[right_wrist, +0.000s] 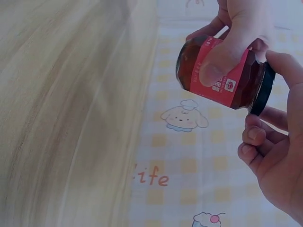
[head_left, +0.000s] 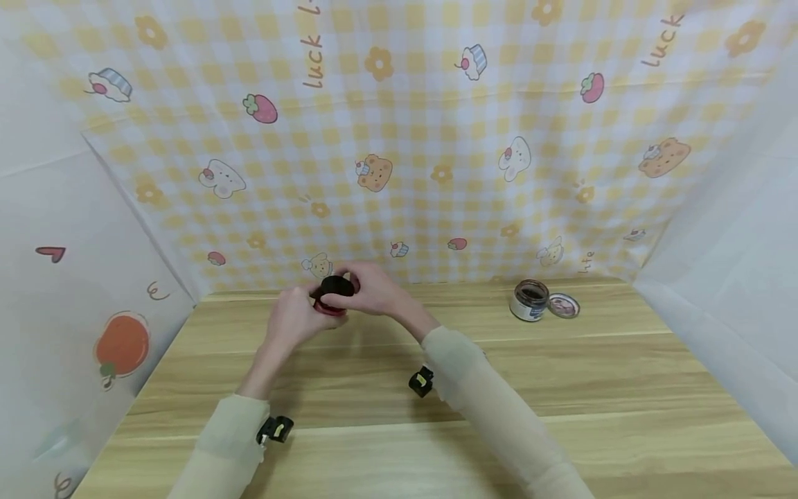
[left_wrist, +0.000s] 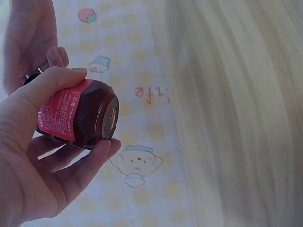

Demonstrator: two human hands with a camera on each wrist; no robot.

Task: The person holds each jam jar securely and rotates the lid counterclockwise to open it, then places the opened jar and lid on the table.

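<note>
A faceted glass jar of dark reddish-brown contents [left_wrist: 90,116] with a red label [right_wrist: 207,56] is held up above the far side of the table. My left hand [head_left: 291,319] grips it round its body, the thumb across the label in the right wrist view. At the jar's mouth sits a black lid [right_wrist: 264,89]; whether it is screwed tight, I cannot tell. Thumb and fingers of my right hand [head_left: 373,290] pinch the lid's rim. The jar leans on its side in both wrist views, its base [left_wrist: 110,118] toward the left wrist camera.
To the right on the wooden table [head_left: 561,374] stands an open glass jar [head_left: 528,305] with dark contents and a pale label. A round lid [head_left: 564,305] lies beside it. A yellow checked cloth [head_left: 424,208] hangs behind the table, with white sheets at both sides.
</note>
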